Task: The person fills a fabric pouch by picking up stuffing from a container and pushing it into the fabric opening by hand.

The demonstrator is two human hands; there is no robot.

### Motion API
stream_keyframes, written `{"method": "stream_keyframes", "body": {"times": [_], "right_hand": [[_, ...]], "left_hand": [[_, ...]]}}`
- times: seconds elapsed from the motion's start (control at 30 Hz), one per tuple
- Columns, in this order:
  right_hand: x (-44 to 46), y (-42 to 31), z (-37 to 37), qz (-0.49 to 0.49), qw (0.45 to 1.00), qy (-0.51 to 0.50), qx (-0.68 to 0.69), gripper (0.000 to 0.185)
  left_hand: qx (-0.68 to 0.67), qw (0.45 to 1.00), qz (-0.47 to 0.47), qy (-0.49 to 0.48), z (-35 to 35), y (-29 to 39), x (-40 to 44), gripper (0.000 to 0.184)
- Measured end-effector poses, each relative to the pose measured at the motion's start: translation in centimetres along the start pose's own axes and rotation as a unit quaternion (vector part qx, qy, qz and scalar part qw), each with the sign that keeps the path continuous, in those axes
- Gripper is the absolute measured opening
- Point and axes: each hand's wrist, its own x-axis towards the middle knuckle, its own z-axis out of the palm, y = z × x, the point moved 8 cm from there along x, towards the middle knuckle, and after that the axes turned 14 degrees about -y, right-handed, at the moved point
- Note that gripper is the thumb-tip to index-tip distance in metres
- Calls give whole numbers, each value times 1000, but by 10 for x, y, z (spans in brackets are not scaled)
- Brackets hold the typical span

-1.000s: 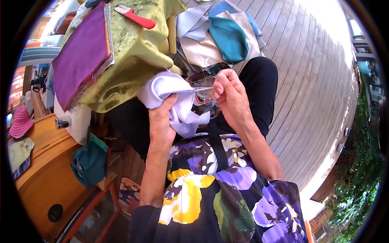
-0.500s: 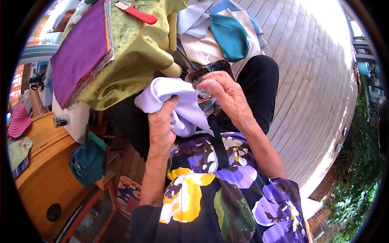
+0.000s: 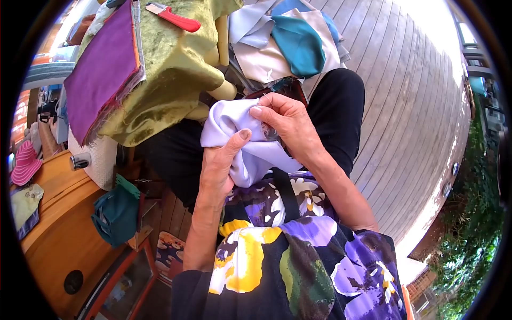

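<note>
Lilac cloth (image 3: 256,162): bunched in soft folds between both hands, above the lap, with the upper edge near the black trousers (image 3: 341,101).
Left hand (image 3: 216,165): holding the folds from below, thumb pressed on top; other fingers hidden under the cloth.
Right hand (image 3: 293,128): fingers (image 3: 265,113) closed to a narrow pinch at the upper edge; whether on a thread or on the edge itself, cannot tell.
Fine thread (image 3: 265,96): just visible above the pinch. If pulled too hard, could snap, or pucker the weave and make the edge fray deeper.
Slippery folds: with too light a thumb, could slide down to the lap, being (as it seems) of a smooth, shiny kind.
Dark container (image 3: 300,92): beyond the right hand, mostly hidden. With a careless turn of the wrist, could be knocked.
Red-handled tool (image 3: 181,21): lying on the green velvet (image 3: 165,90), well apart from both hands. If the velvet is tugged, could slide off.
</note>
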Motion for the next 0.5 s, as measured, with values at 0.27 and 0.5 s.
{"method": "stream_keyframes", "body": {"times": [0.27, 0.5], "right_hand": [[-1, 6, -6, 18, 999, -19, 24, 14], [-19, -4, 8, 17, 973, -74, -220, 16]], "left_hand": [[17, 999, -23, -25, 7, -2, 8, 42], [36, 998, 37, 37, -3, 6, 7, 33]]}}
